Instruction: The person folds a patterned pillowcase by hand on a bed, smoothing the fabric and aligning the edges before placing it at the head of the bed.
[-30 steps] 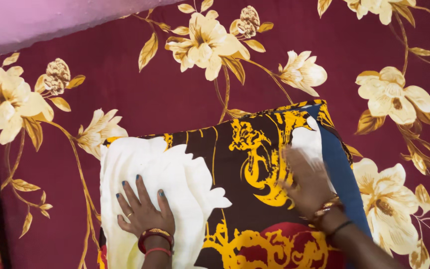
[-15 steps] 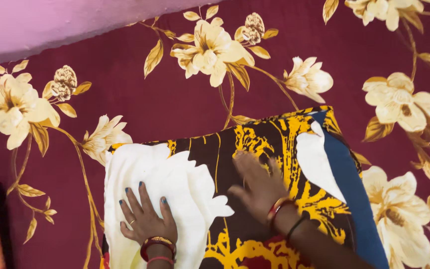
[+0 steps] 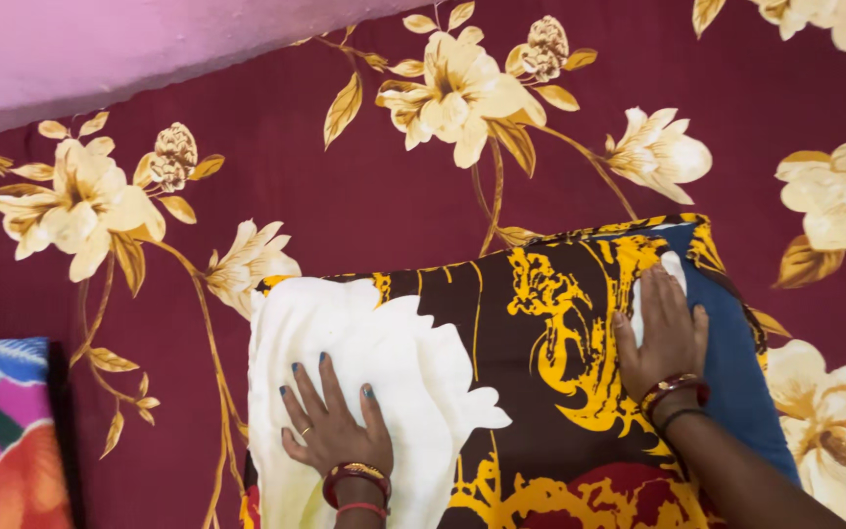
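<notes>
Folded cloth (image 3: pixel 501 372): smooth printed fabric, slight sheen. Bedsheet (image 3: pixel 345 196): matt woven cloth, finely ribbed. Wall (image 3: pixel 100 49): matt painted plaster, slightly rough.

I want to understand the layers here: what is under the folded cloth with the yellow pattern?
The folded cloth lies on a maroon sheet with cream flowers. Both hands, left and right, press flat on top. Anything directly beneath the cloth is covered.

Folded cloth (image 3: pixel 531 392): lower part cut off by bottom edge; patches under both palms hidden.
Left hand (image 3: pixel 330 426): wrist cut at bottom edge.
Right hand (image 3: pixel 663 333): forearm runs off lower right.
Bright fabric (image 3: pixel 2 431), lower left: cut by left and bottom edges; kind unclear.
Pink surface (image 3: pixel 100 49), upper left: cut off, kind unclear.
</notes>
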